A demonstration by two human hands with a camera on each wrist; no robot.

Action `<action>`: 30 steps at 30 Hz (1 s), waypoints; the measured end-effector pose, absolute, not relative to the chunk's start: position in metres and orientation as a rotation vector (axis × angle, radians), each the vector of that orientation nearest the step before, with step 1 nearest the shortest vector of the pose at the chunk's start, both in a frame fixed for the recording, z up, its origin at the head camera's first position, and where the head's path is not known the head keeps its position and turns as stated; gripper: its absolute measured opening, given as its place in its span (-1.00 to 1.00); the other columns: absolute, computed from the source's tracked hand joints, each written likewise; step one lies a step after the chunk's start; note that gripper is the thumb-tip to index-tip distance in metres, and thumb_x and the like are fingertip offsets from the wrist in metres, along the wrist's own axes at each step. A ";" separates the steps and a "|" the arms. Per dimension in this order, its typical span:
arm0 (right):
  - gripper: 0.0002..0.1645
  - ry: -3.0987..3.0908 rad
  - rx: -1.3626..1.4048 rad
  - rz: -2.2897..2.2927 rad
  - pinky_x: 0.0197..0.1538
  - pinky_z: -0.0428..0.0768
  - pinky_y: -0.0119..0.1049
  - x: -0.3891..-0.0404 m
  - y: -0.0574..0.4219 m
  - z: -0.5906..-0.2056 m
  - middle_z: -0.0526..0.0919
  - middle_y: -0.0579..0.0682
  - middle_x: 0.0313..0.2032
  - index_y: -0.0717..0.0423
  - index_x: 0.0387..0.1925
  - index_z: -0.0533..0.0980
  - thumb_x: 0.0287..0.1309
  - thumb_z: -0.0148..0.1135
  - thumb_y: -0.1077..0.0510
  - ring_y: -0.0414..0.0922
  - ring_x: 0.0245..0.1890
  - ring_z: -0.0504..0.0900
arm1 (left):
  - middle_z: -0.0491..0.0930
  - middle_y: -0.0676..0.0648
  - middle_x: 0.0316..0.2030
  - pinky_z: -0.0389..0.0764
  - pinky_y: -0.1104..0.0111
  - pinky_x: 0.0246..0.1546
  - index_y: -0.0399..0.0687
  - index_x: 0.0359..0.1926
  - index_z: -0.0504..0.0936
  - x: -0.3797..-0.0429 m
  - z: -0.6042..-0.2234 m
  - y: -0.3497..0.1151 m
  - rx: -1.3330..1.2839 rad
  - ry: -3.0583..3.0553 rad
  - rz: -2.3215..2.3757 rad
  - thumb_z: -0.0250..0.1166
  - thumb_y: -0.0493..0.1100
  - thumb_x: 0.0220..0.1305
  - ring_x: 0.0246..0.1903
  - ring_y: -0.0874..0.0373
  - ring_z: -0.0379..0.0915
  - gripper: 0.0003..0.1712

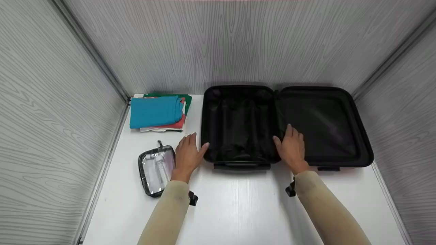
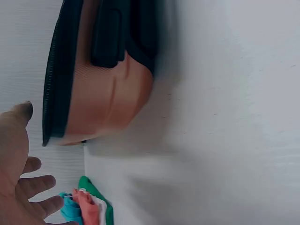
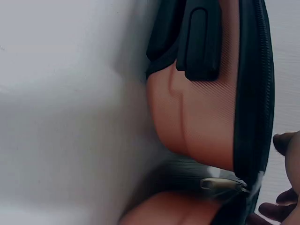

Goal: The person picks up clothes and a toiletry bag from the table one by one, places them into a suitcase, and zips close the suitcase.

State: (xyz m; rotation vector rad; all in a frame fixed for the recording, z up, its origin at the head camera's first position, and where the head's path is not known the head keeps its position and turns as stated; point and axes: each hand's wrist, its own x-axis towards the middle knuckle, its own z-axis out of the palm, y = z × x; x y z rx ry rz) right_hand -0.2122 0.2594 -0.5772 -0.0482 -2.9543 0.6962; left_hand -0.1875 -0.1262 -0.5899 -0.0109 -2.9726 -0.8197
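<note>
Head: a hard-shell suitcase (image 1: 235, 129) lay open on the table (image 1: 238, 207), left hand (image 1: 188, 154) and right hand (image 1: 292, 146) loosely spread near its front, gripping nothing. Left wrist: the shell (image 2: 96, 110) looked stiff, likely light. Right wrist: the zippered rim (image 3: 257, 103) seemed graspable.

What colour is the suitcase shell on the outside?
The suitcase shell is salmon-orange outside, showing best in the right wrist view.

Suitcase (image 1: 285, 112) on table (image 1: 238, 211) near back wall (image 1: 235, 44), cloth stack (image 1: 155, 113) to its left; pouch (image 1: 153, 172) before the stack; left hand (image 1: 188, 154) between pouch and suitcase, right hand (image 1: 292, 149) over its right half's inner edge
</note>
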 end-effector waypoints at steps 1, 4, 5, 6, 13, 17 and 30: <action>-0.03 -2.964 -0.068 0.681 0.41 0.32 0.36 -0.214 0.259 -0.578 0.27 0.53 0.45 0.44 0.60 0.03 0.57 0.13 -0.15 0.48 0.39 0.29 | 0.39 -0.33 0.46 0.26 -0.18 0.49 -0.22 0.55 0.32 -0.188 -0.592 -0.126 -0.010 -2.961 -0.833 0.13 0.35 0.54 0.50 -0.35 0.21 -0.10; -0.07 -2.988 -0.129 0.638 0.38 0.32 0.40 -0.218 0.259 -0.583 0.30 0.57 0.40 0.47 0.58 0.06 0.56 0.13 -0.09 0.50 0.35 0.31 | 0.42 -0.34 0.43 0.27 -0.15 0.49 -0.23 0.52 0.36 -0.192 -0.600 -0.128 0.009 -2.927 -0.847 0.11 0.33 0.56 0.48 -0.34 0.26 -0.15; -0.09 -2.991 -0.146 0.624 0.37 0.33 0.40 -0.219 0.258 -0.585 0.32 0.58 0.38 0.49 0.57 0.08 0.56 0.13 -0.07 0.51 0.34 0.32 | 0.43 -0.35 0.43 0.27 -0.14 0.49 -0.24 0.51 0.37 -0.193 -0.602 -0.129 0.018 -2.917 -0.852 0.10 0.32 0.57 0.47 -0.33 0.27 -0.16; -0.11 -2.991 -0.163 0.613 0.35 0.34 0.41 -0.220 0.258 -0.586 0.32 0.59 0.36 0.51 0.56 0.09 0.56 0.13 -0.04 0.51 0.32 0.32 | 0.43 -0.36 0.42 0.27 -0.14 0.49 -0.24 0.50 0.38 -0.194 -0.604 -0.131 0.028 -2.909 -0.858 0.09 0.30 0.58 0.47 -0.33 0.27 -0.18; -0.25 -2.958 -0.197 0.522 0.20 0.46 0.38 -0.224 0.250 -0.596 0.36 0.62 0.25 0.60 0.47 0.18 0.55 0.11 0.11 0.49 0.19 0.40 | 0.40 -0.39 0.44 0.24 -0.11 0.51 -0.26 0.49 0.39 -0.204 -0.608 -0.153 0.092 -2.863 -0.869 0.08 0.23 0.62 0.48 -0.33 0.26 -0.25; -0.27 -2.955 -0.192 0.512 0.20 0.46 0.36 -0.223 0.248 -0.601 0.36 0.61 0.24 0.61 0.47 0.17 0.56 0.08 0.14 0.47 0.18 0.39 | 0.35 -0.40 0.47 0.25 -0.16 0.49 -0.26 0.52 0.36 -0.212 -0.607 -0.167 0.125 -2.861 -0.881 0.08 0.22 0.62 0.50 -0.33 0.21 -0.24; -0.35 -2.885 -0.118 0.454 0.04 0.52 0.35 -0.205 0.255 -0.606 0.41 0.61 0.09 0.68 0.38 0.24 0.52 0.08 0.22 0.46 0.01 0.44 | 0.13 -0.43 0.56 0.15 -0.19 0.55 -0.33 0.61 0.12 -0.243 -0.596 -0.195 0.163 -3.005 -0.810 0.06 0.12 0.66 0.59 -0.32 0.00 -0.20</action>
